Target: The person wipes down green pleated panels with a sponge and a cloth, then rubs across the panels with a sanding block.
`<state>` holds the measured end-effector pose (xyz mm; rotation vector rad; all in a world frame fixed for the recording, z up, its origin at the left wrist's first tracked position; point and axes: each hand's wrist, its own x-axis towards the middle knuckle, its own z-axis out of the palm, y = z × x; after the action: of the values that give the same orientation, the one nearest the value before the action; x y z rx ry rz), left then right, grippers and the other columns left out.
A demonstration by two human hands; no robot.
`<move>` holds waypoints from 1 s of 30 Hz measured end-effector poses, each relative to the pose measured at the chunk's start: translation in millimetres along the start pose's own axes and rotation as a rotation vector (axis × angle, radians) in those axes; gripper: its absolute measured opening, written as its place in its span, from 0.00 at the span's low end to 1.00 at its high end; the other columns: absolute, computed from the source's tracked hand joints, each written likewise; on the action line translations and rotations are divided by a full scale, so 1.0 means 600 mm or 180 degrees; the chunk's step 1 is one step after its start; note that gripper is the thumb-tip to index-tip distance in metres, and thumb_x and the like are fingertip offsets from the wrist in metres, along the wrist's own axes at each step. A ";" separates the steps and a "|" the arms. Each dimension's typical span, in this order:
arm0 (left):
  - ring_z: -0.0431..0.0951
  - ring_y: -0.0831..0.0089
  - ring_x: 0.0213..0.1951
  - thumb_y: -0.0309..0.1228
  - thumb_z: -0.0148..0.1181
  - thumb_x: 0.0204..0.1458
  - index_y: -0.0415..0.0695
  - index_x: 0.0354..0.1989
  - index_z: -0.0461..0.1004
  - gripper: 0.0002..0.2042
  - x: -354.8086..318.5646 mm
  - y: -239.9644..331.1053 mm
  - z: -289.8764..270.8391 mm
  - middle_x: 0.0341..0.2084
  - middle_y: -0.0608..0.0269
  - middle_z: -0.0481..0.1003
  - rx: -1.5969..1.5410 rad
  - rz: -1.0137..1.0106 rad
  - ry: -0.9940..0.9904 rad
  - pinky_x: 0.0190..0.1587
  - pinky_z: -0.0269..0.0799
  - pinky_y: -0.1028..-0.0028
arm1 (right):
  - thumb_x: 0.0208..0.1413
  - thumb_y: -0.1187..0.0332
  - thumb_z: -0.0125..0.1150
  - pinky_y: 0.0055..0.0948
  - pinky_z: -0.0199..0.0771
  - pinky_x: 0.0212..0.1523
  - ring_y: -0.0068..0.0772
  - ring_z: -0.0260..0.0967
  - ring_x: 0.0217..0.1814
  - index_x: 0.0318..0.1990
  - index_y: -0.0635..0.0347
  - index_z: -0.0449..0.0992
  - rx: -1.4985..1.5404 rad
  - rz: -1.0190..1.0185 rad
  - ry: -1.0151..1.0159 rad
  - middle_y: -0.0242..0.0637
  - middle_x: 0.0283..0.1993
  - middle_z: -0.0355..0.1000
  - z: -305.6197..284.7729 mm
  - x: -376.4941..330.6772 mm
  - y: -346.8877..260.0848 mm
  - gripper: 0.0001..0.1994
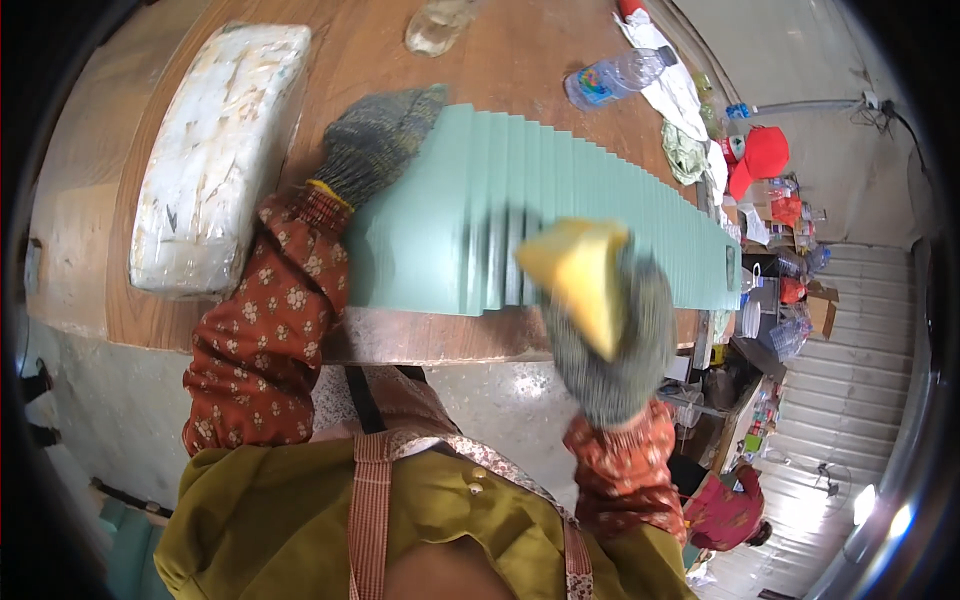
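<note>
Your left hand [378,140]: in a grey knitted glove with a yellow cuff, pressed flat and open on the near-left end of the stack of green panels [560,215], gripping nothing. Your right hand [605,335]: same knit glove, closed around a yellow sponge [582,275], a soft wedge, blurred, held over the stack's front edge.

Stack of green panels: thin, smooth, matt sheets fanned so their edges form fine ridges. It lies flat on the wooden table [90,220], long axis running from your left hand away to the far right.

White foam block [215,150]: wrapped in film, rough-surfaced, left of the stack. Clear plastic bottle [620,75]: lying on its side beyond the stack.
</note>
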<state>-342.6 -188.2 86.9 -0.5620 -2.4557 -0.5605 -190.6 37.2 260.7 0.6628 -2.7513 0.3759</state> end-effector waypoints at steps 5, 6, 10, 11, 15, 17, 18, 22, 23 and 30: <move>0.77 0.59 0.40 0.29 0.50 0.53 0.43 0.57 0.68 0.20 -0.006 -0.027 0.002 0.43 0.52 0.76 -0.0060 0.0291 0.0303 0.43 0.73 0.61 | 0.41 0.63 0.69 0.42 0.66 0.57 0.45 0.67 0.56 0.59 0.55 0.66 -0.0106 -0.0038 -0.0630 0.45 0.51 0.71 0.043 -0.097 -0.027 0.34; 0.77 0.59 0.40 0.29 0.50 0.53 0.43 0.57 0.68 0.20 -0.003 -0.026 -0.011 0.43 0.52 0.76 -0.0022 0.0306 0.0326 0.43 0.73 0.61 | 0.38 0.60 0.71 0.41 0.67 0.55 0.43 0.67 0.55 0.59 0.54 0.66 0.0245 -0.0284 -0.0666 0.43 0.53 0.69 0.027 -0.109 -0.028 0.36; 0.77 0.58 0.41 0.28 0.48 0.54 0.43 0.58 0.66 0.21 -0.012 -0.026 -0.034 0.45 0.53 0.75 0.0081 0.0311 0.0342 0.44 0.72 0.60 | 0.38 0.59 0.72 0.44 0.61 0.59 0.44 0.65 0.59 0.61 0.55 0.64 0.0426 -0.0469 -0.0571 0.43 0.59 0.65 -0.002 -0.092 -0.002 0.38; 0.77 0.57 0.42 0.28 0.48 0.54 0.43 0.58 0.65 0.21 -0.012 -0.027 -0.035 0.46 0.54 0.75 0.0047 0.0303 0.0314 0.44 0.72 0.59 | 0.40 0.59 0.71 0.43 0.62 0.58 0.44 0.66 0.58 0.61 0.56 0.64 0.0205 -0.0572 -0.0490 0.44 0.59 0.66 -0.008 -0.059 0.003 0.37; 0.77 0.53 0.41 0.31 0.47 0.56 0.42 0.54 0.69 0.18 0.000 -0.019 -0.021 0.43 0.52 0.76 -0.0271 0.0487 0.0650 0.44 0.71 0.58 | 0.47 0.61 0.67 0.41 0.68 0.54 0.45 0.68 0.56 0.60 0.60 0.64 -0.0255 -0.0768 0.0146 0.48 0.56 0.68 0.048 0.062 0.085 0.32; 0.76 0.49 0.40 0.38 0.45 0.59 0.39 0.46 0.74 0.17 0.009 0.001 -0.034 0.37 0.46 0.77 -0.1269 -0.0514 0.0090 0.43 0.70 0.57 | 0.49 0.60 0.67 0.39 0.71 0.53 0.47 0.71 0.53 0.57 0.61 0.67 -0.0050 -0.0434 0.0274 0.48 0.53 0.71 0.078 0.144 0.150 0.28; 0.76 0.49 0.40 0.38 0.45 0.59 0.39 0.46 0.74 0.17 0.009 0.004 -0.040 0.37 0.46 0.77 -0.1269 -0.0447 0.0063 0.43 0.70 0.57 | 0.49 0.60 0.68 0.37 0.72 0.53 0.45 0.72 0.52 0.57 0.60 0.67 0.0008 -0.0149 0.0344 0.47 0.53 0.71 0.086 0.182 0.160 0.29; 0.76 0.48 0.39 0.45 0.43 0.61 0.39 0.40 0.77 0.21 0.015 0.001 -0.060 0.33 0.43 0.77 -0.1734 -0.1336 -0.0199 0.44 0.69 0.59 | 0.47 0.61 0.70 0.33 0.73 0.52 0.43 0.73 0.52 0.58 0.59 0.66 -0.0106 0.0093 0.0693 0.45 0.52 0.72 0.078 0.277 0.204 0.31; 0.76 0.48 0.39 0.46 0.45 0.61 0.39 0.40 0.77 0.21 0.017 0.004 -0.061 0.33 0.43 0.77 -0.1950 -0.1590 -0.0293 0.44 0.69 0.60 | 0.46 0.61 0.71 0.34 0.73 0.52 0.43 0.73 0.52 0.58 0.60 0.66 -0.0125 0.0442 0.0518 0.45 0.52 0.72 0.052 0.272 0.184 0.32; 0.76 0.49 0.38 0.45 0.47 0.60 0.39 0.40 0.77 0.21 0.027 0.021 -0.072 0.33 0.44 0.77 -0.2072 -0.1854 -0.0302 0.44 0.69 0.60 | 0.44 0.65 0.67 0.42 0.73 0.45 0.42 0.72 0.42 0.56 0.55 0.67 -0.0118 -0.0319 -0.0229 0.41 0.44 0.73 0.018 0.044 0.097 0.29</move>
<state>-330.4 -195.2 132.6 -0.0848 -2.4877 -1.6276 -243.2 73.0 249.2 0.8161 -2.7713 0.2834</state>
